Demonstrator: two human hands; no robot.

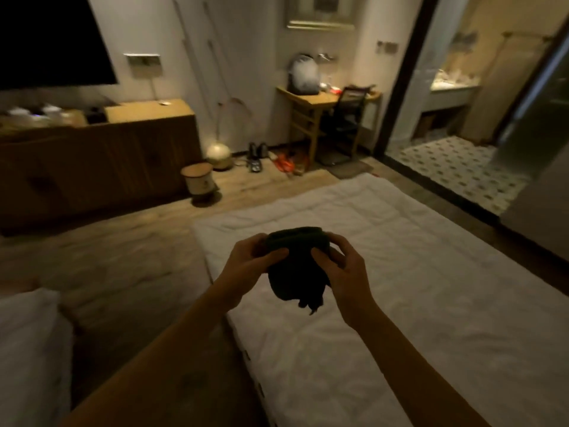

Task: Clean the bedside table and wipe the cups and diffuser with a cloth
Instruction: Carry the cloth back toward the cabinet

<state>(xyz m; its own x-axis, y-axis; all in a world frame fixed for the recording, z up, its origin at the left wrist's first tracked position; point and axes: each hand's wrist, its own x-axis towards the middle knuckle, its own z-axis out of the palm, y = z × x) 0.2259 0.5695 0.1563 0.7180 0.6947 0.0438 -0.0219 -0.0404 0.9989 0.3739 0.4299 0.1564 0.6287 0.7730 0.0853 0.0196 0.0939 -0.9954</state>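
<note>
A dim bedroom with a wood floor (pixel 264 186) fills the view, blurred in places. A white quilt (pixel 400 288) covers the bed in the foreground and runs toward the far wall. On the left a long wooden cabinet (pixel 101 155) stands against the wall below a dark screen (pixel 46 38); its open top recess holds pale items too blurred to tell apart. At the right a doorway opens onto a tiled bathroom floor (pixel 458 167) with a sink counter (pixel 455 83) behind it, whose contents are unclear. Against the far wall stands a small desk (pixel 311 103) with a dark chair (pixel 348 118) pushed in; on the desk sit a grey bag (pixel 303 75) and some small things that cannot be made out. On the floor near the cabinet's end stands a lidded bin (pixel 198 180), closed, so its inside is hidden, and just beyond it a glowing round lamp (pixel 218 154). Shoes (pixel 255 158) lie near the desk legs. A white pillow (pixel 27 343) shows at the lower left. Above the quilt, in mid-air, both hands hold a dark cloth (pixel 294 269) bunched between them: the left hand (pixel 246 266) pinches its left side with thumb on top, the right hand (pixel 341 269) grips its right side, and a loose corner hangs down below. The hands are close together, joined only by the cloth.
</note>
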